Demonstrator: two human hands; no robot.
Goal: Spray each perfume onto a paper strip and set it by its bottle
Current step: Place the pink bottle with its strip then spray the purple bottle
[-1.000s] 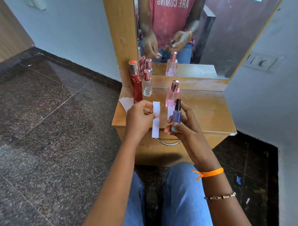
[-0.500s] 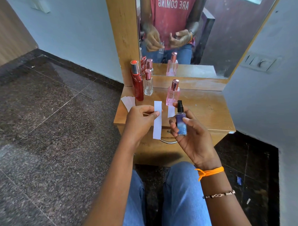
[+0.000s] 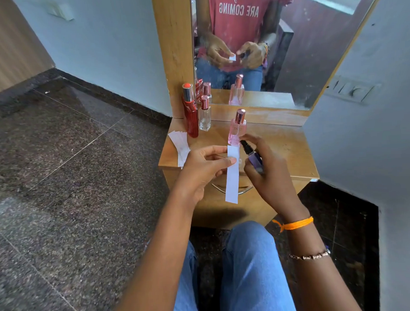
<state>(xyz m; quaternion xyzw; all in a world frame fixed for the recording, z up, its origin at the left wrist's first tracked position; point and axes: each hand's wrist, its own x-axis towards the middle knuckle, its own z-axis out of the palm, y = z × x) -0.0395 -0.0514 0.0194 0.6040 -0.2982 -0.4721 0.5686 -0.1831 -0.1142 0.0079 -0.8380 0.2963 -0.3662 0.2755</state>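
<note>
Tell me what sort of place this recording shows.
Probably a bedroom or dressing corner at home: a small wooden dressing table with a mirror, perfume bottles on it, and a stone-tiled floor.

— What carries the things?
— A small wooden dresser top (image 3: 285,143) below a mirror.
— What stands on it?
— A tall red bottle (image 3: 190,114) and a clear bottle (image 3: 205,115) just beside it at the back left, a pink bottle (image 3: 237,131) mid-top, and spare paper strips (image 3: 180,144) fanned at the left edge.
</note>
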